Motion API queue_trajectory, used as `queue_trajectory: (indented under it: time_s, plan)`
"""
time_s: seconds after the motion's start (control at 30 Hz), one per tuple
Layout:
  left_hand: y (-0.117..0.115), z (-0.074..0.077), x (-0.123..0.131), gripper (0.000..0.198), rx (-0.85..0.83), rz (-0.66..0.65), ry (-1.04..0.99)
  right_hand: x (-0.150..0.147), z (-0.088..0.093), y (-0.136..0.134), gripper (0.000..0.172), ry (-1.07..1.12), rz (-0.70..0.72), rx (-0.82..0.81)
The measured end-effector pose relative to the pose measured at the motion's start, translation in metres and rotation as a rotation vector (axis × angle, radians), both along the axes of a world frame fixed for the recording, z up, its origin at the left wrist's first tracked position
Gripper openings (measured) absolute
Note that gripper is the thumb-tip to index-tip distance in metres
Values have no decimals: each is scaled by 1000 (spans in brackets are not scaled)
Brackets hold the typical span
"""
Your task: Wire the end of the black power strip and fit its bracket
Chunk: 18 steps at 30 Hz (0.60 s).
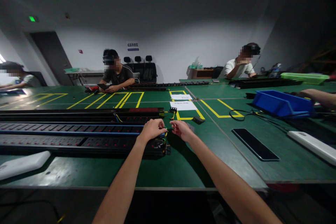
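My left hand (152,129) is curled over the right end of a long black power strip (78,140) that lies on the green table (183,168). Its fingers pinch thin yellow and green wires (166,130) coming out of that end. My right hand (181,129) sits just to the right, fingers closed in a pinch on the same wires. The two hands almost touch. A small black connector (168,149) hangs at the strip's end below my left hand.
More long black strips (78,114) lie behind. A white cover (23,163) rests at the near left, another (312,145) at the right. A black phone (255,144), a blue bin (282,103), a black cable (241,114) and papers (183,105) are on the right. Three people sit at far tables.
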<state>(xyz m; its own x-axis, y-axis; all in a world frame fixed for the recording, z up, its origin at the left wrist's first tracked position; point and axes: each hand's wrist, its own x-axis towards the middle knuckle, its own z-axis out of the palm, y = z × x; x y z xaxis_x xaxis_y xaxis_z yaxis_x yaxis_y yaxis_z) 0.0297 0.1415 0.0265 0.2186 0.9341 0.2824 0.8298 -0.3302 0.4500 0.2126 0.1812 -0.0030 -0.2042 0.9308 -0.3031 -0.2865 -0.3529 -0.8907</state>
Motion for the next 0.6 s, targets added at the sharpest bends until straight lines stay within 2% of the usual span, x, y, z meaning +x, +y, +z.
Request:
queue_trajectory:
  time_s: [0.3, 0.47, 0.6]
  plan:
    - [0, 0, 3, 20, 7, -35, 7, 0, -5, 3, 5, -12, 18, 30]
    - [-3, 3, 6, 26, 13, -59, 77, 2, -7, 5, 4, -28, 23, 51]
    - [-2, 3, 8, 29, 22, -92, 111, 1, -10, 5, 3, -121, 22, 159]
